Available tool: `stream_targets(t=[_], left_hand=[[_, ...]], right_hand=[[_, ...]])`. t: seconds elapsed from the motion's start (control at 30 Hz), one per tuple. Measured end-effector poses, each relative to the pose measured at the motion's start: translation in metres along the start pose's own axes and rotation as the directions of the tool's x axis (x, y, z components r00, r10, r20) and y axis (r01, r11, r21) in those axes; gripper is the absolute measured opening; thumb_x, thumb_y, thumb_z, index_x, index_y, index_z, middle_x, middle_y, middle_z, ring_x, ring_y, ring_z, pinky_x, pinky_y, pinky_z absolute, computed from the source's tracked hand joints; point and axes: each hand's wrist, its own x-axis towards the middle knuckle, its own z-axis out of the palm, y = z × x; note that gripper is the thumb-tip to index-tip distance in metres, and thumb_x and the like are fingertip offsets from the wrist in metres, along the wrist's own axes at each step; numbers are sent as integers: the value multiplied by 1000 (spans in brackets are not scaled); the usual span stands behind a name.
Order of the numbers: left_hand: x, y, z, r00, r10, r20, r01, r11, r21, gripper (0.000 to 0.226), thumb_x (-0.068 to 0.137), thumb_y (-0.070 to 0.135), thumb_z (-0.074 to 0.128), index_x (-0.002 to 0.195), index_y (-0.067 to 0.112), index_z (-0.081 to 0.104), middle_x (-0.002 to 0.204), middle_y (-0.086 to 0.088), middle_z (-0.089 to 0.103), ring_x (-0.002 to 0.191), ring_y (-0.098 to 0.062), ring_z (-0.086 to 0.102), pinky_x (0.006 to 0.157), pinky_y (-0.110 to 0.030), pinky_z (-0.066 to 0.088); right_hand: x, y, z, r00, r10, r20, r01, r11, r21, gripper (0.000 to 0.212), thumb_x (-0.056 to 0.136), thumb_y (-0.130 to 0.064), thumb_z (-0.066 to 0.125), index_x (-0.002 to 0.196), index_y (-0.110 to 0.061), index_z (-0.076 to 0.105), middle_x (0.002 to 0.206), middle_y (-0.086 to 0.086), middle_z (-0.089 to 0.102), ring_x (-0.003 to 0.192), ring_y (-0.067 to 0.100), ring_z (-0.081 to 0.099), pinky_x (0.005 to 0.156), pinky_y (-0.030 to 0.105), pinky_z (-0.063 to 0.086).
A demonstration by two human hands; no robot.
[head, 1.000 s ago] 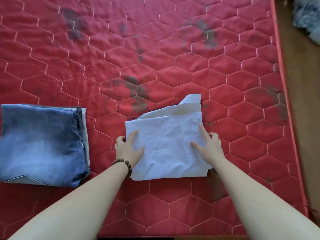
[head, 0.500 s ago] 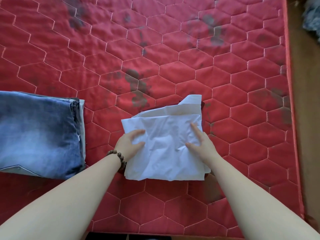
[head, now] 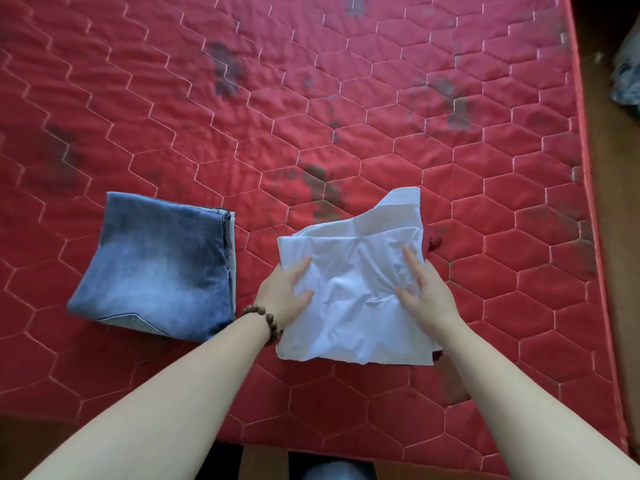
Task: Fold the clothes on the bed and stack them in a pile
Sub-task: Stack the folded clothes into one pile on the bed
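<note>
Fig.: person at the near edge of a bed w/ a red quilted mattress [head: 346, 98], both forearms reaching in from the bottom of the frame. Lower centre-right lay a white garment [head: 356, 306], already folded to a rough rectangle but wrinkled, w/ one corner flap sticking up toward frame centre. The left hand [head: 282, 297], beaded bracelet [head: 265, 318] at the wrist, rested on the garment's left edge, fingers fairly straight; whether the thumb hooked under the cloth could not be told. The right hand [head: 427, 296] lay flat on the garment's right side, fingers extended & spread, pressing, not gripping. Left of centre sat the folded jeans [head: 156, 271], a neat squarish bundle, near the white garment but not touching it. Progress, as judged: two items folded or nearly so; the white one probably needed smoothing or tidying of the loose flap, then placing on the jeans to form the pile, a step not yet done. At the far right edge, off the mattress, a blurred blue-white bundle [head: 628, 74] showed; whether it was more clothing could not be told.
</note>
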Motion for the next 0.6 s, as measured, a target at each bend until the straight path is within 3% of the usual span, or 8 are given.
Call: stream_targets(t=[0.13, 0.27, 0.37, 0.6], left_hand=[[-13, 3, -65, 997, 79, -2, -79, 997, -20, 67, 84, 26, 66, 144, 37, 37, 135, -9, 49, 122, -24, 50, 101, -26, 36], [-27, 4, -149, 984, 177, -34, -178, 983, -41, 67, 83, 22, 67, 143, 34, 40, 138, -4, 50, 121, -19, 52, 97, -20, 36], [-42, 2, -226, 964, 253, -86, -259, 964, -59, 67, 81, 15, 70, 142, 25, 44, 135, -6, 55, 121, -19, 55, 105, -28, 39], [-62, -33, -383, 921, 335, -197, -354, 933, -70, 63, 80, 2, 71, 138, 11, 49, 134, -5, 56, 119, -14, 56, 106, -26, 39]], right_hand=[[-17, -62, -10, 996, -67, -65, 67, 998, -12, 74, 89, -13, 60, 149, -37, 25, 122, -13, 43, 105, 3, 46, 83, 19, 33], [-28, -148, -15, 983, -123, -138, 122, 992, -15, 75, 86, -7, 61, 148, -34, 29, 132, -8, 44, 115, 6, 46, 85, 12, 29], [-34, -222, -11, 971, -166, -175, 163, 986, -28, 76, 84, -6, 61, 148, -33, 30, 142, -2, 41, 129, 14, 43, 89, 11, 27], [-26, -364, 35, 947, -234, -221, 253, 965, 65, 78, 81, -5, 63, 148, -30, 31, 147, -1, 38, 132, 12, 41, 104, 16, 29]])
